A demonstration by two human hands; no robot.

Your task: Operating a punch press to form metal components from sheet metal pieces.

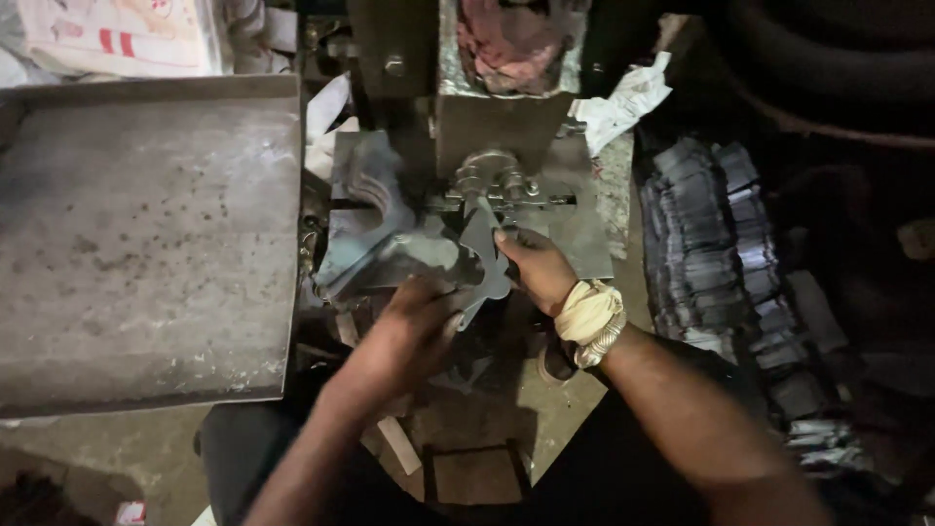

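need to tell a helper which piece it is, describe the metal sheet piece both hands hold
Start at the grey press block at top centre. Right below its round fitting, the left hand and right hand grip a thin grey sheet-metal piece, its curved notches unlike the stacked dark strips at right.

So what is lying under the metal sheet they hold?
Under the sheet lies the press bed and another sheet. Both hands, left and right, cover the rest.

A white sack (117, 34) lies at eleven o'clock, at the top left edge of the view, just beyond the far rim of the grey metal tray (146, 244). It is flat and rumpled, with red bars and faint reddish print on its face. A small red and white pack (130, 512) lies on the floor at seven o'clock, partly cut off.
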